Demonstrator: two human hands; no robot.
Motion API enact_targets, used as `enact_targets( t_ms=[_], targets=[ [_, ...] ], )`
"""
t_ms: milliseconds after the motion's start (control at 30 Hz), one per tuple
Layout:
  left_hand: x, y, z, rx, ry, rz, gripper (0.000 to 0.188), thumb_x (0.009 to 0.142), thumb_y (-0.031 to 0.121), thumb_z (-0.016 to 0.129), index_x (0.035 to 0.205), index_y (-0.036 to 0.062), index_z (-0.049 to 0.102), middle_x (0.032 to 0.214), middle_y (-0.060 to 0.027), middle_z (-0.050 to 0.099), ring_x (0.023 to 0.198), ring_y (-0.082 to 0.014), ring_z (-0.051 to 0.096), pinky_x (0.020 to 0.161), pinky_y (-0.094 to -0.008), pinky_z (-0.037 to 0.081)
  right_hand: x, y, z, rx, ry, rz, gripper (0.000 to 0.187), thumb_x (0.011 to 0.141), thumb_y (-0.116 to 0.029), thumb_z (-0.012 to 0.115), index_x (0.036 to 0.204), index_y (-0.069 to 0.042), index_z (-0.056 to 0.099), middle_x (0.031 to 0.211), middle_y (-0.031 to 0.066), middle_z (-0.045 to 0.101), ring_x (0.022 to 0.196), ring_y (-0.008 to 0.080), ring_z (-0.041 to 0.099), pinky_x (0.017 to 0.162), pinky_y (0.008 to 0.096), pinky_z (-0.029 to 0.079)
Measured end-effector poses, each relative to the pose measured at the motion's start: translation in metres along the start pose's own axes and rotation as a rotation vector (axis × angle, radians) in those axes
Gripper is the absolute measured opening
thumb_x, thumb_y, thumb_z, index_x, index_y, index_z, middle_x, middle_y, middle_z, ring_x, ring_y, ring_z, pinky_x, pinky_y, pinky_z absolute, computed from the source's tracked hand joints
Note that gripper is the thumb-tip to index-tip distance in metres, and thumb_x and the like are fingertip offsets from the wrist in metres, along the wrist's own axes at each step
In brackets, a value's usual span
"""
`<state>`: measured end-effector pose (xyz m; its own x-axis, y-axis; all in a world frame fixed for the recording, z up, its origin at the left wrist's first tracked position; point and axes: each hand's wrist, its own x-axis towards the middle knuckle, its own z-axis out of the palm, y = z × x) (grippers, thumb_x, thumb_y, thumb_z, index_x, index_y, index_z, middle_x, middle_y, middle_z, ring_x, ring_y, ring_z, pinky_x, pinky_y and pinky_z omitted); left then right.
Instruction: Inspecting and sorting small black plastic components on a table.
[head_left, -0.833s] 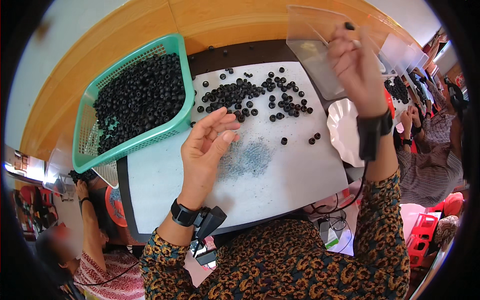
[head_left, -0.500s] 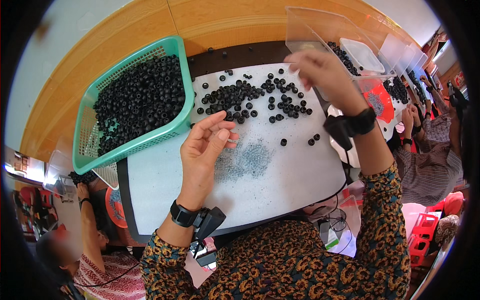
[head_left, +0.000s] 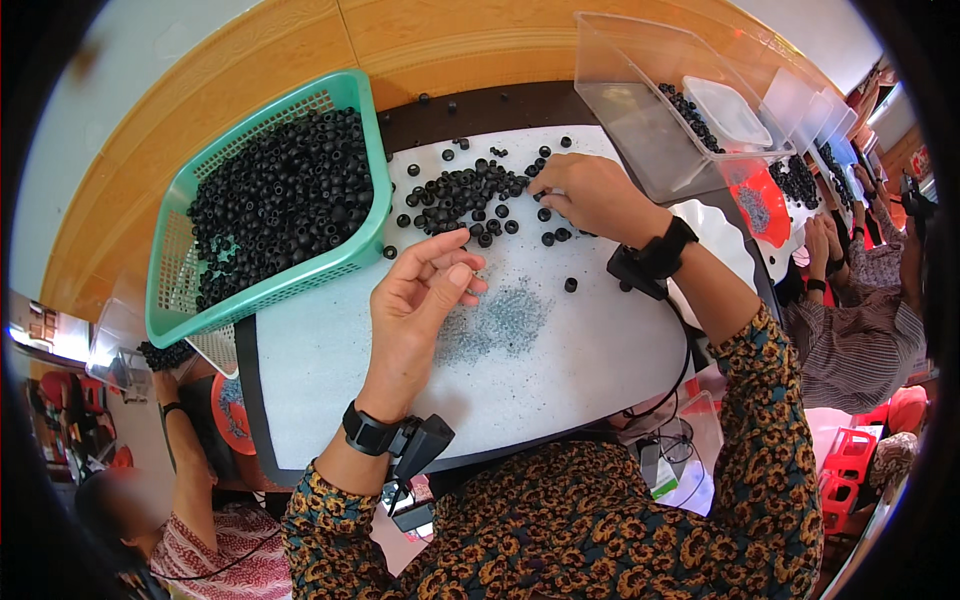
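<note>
While the left hand [head_left: 412, 308] hangs loosely open, most black beads [head_left: 474, 186] lie left of the nearer right hand [head_left: 600, 195], its grip unclear.

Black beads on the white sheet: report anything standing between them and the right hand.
Nothing visible does. The right hand is right at the black beads on the white sheet; whether it touches any is unclear.
</note>
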<state>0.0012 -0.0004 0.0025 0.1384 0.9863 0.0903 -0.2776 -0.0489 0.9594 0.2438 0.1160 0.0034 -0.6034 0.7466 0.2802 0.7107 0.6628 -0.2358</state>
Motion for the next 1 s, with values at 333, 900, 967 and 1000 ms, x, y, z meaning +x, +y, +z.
enact_targets(
  t_ms=[333,900,967,1000],
  targets=[
    [0.001,-0.001,0.001,0.051,0.017,-0.041,0.027,0.094,0.007,0.059,0.119,-0.0011,0.059,0.101,-0.0110,0.066,0.084,-0.0145,0.064,0.074,-0.0258,0.052,-0.016,-0.069,-0.026,0.797,-0.046,0.099,0.017,0.083,-0.006,0.071,0.100,-0.005,0.066,0.076,-0.0023,0.054,0.066,0.0037,0.046,0.059,0.0198,0.038],
    [-0.001,-0.010,0.002,0.187,0.034,0.227,0.020,0.087,0.001,0.067,0.106,0.0007,0.062,0.096,-0.0024,0.054,0.082,-0.0083,0.054,0.073,-0.0223,0.047,-0.022,-0.099,-0.008,1.410,-0.051,0.299,0.025,0.093,-0.014,0.063,0.112,0.002,0.062,0.085,0.0041,0.065,0.070,0.0071,0.058,0.064,0.0208,0.049],
    [-0.002,-0.010,0.002,0.169,0.046,0.227,0.019,0.087,0.001,0.067,0.105,0.0011,0.062,0.095,-0.0019,0.053,0.081,-0.0078,0.054,0.073,-0.0222,0.046,-0.022,-0.101,-0.006,1.416,-0.022,0.293,0.025,0.093,-0.014,0.063,0.113,0.002,0.062,0.085,0.0039,0.065,0.069,0.0069,0.057,0.063,0.0207,0.048],
    [-0.002,-0.010,0.002,0.169,0.046,0.227,0.019,0.087,0.001,0.067,0.105,0.0011,0.062,0.095,-0.0019,0.053,0.081,-0.0078,0.054,0.073,-0.0222,0.046,-0.023,-0.102,-0.006,1.416,-0.022,0.292,0.025,0.093,-0.014,0.063,0.113,0.002,0.062,0.085,0.0039,0.065,0.069,0.0069,0.057,0.063,0.0207,0.048]
  ],
)
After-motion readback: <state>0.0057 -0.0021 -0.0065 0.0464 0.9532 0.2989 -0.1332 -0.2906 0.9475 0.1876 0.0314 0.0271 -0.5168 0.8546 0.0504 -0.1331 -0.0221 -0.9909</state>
